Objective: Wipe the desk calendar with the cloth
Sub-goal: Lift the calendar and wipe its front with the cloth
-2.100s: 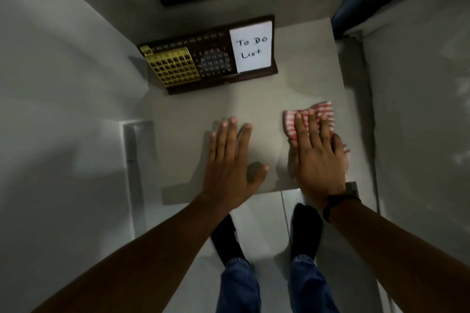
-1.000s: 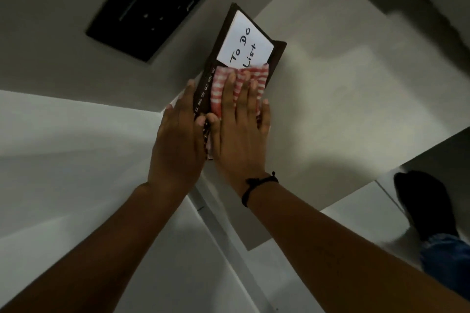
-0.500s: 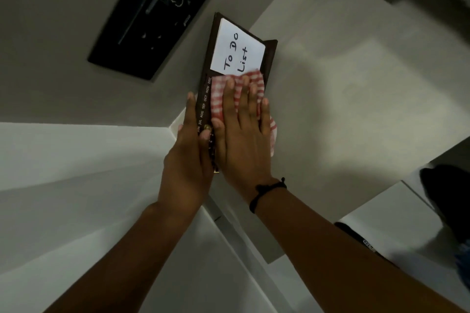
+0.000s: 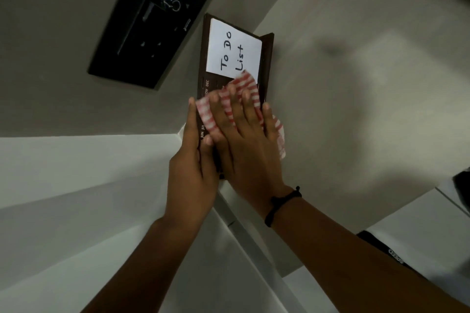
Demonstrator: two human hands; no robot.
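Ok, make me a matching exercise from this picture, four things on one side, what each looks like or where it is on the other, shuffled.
Things:
1. cloth
2. desk calendar
3. To Do List note
4. left hand

Descriptions:
A. white, handwritten
B. red and white, under the right hand
C. steadying the calendar's edge
D. dark brown

Pairs: 1-B, 2-D, 3-A, 4-C

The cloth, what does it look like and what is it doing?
The cloth is soft fabric with red and white stripes, crumpled. It lies pressed against the face of the brown calendar, just below the white note. The right hand lies flat on it, fingers spread. The left hand grips the calendar's edge beside it.
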